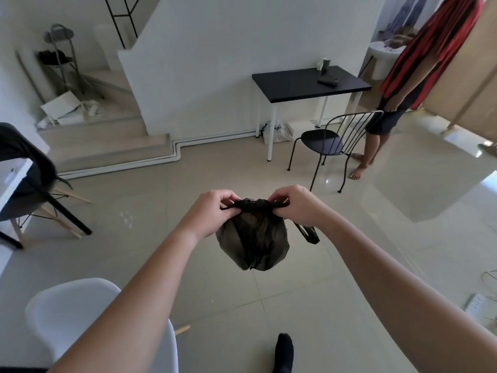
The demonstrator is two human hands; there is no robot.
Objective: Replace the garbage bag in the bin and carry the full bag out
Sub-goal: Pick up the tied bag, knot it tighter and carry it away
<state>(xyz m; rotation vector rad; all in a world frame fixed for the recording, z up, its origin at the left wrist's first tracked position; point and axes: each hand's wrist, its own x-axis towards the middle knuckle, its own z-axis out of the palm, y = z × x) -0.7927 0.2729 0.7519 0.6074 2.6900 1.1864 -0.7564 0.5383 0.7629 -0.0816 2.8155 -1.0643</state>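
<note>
- bag point(252, 243) hangs mid-air, dead centre, over the floor point(215, 286)
- left hand point(212, 214) at 9 o'clock of the neck, right hand point(295, 204) at 3, both pinching it
- looks like tying off: cinch tight, hold the neck high, catch the loose strap point(308, 234) at 4

The pale tiled floor point(242, 305) carries a white chair point(80, 313) near left, a wire chair point(322, 142) far right, and a black table point(295, 87) with a white sack point(277, 131) beneath. On the table stand a cup point(326, 63) and a flat dark item point(328, 82).
</note>
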